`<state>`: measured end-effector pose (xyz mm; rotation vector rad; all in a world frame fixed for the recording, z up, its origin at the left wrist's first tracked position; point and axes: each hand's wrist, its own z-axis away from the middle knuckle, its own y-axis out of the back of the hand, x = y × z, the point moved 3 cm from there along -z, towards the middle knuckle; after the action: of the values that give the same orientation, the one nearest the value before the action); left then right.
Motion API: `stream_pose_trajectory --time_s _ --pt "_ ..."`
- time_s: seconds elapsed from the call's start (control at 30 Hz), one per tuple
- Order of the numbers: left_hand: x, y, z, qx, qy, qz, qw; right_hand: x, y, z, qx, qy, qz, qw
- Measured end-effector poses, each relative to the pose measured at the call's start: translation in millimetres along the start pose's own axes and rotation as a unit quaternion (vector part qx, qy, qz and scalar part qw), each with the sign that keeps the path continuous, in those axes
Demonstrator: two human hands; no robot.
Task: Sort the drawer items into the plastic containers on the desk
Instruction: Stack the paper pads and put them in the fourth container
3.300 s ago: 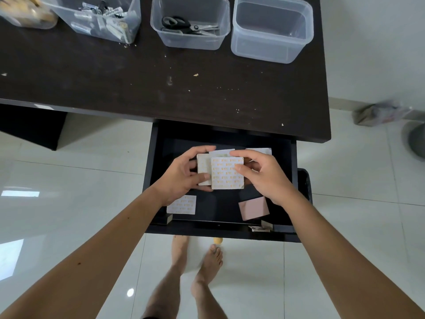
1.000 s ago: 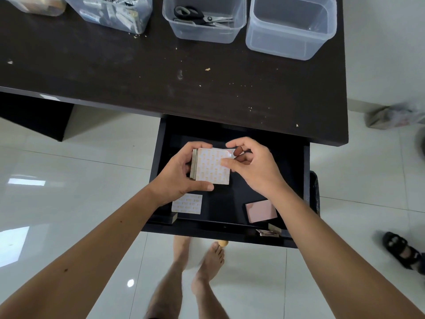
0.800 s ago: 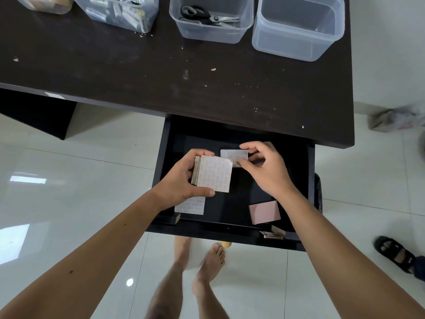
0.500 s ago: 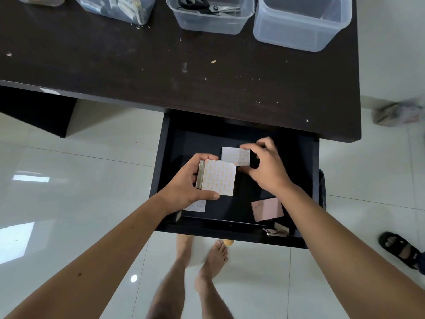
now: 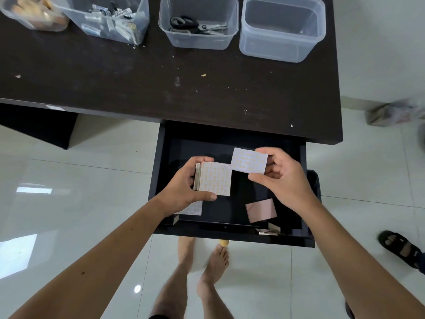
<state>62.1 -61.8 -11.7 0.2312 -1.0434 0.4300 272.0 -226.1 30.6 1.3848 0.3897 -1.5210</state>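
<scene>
Over the open black drawer (image 5: 308, 203), my left hand (image 5: 184, 187) grips a stack of white pads with orange print (image 5: 215, 178). My right hand (image 5: 285, 178) pinches a single pad of the same kind (image 5: 248, 163), lifted just right of the stack and touching its corner. Inside the drawer lie another printed pad (image 5: 192, 208), partly under my left wrist, and a pink pad (image 5: 261, 210). Small metal pieces (image 5: 268, 230) sit at the front right corner.
On the dark desk (image 5: 138, 84) stand several clear containers: one with nothing in it at right (image 5: 281, 51), one with scissors (image 5: 197, 26), one with small mixed items (image 5: 110, 21), one at far left (image 5: 34, 14). Bare feet are below the drawer; another person's sandalled foot (image 5: 400, 248) is at right.
My right hand reached to the back of the drawer, picked up a single printed pad and lifted it beside the stack. The left hand kept holding the stack.
</scene>
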Motion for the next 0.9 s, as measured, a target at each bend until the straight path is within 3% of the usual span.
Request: stream_pose_trajectory --time_s 0.13,0.4,0.67,0.9 --pt "19 -13 -2 -0.019 -0.028 0.023 0.999 -8 -9 10 -0.051 0.016 0.017 0.998" --pt "38 -22 0 -0.045 -0.089 0.054 0.994 -16 -23 7 -0.028 0.046 0.032 0.998" --pt "26 -6 3 -0.021 -0.082 0.056 0.995 -13 -20 9 -0.045 0.013 0.021 0.999" --pt "15 14 -2 0.002 -0.059 0.056 0.997 35 -7 10 -0.202 -0.041 0.203 0.957"
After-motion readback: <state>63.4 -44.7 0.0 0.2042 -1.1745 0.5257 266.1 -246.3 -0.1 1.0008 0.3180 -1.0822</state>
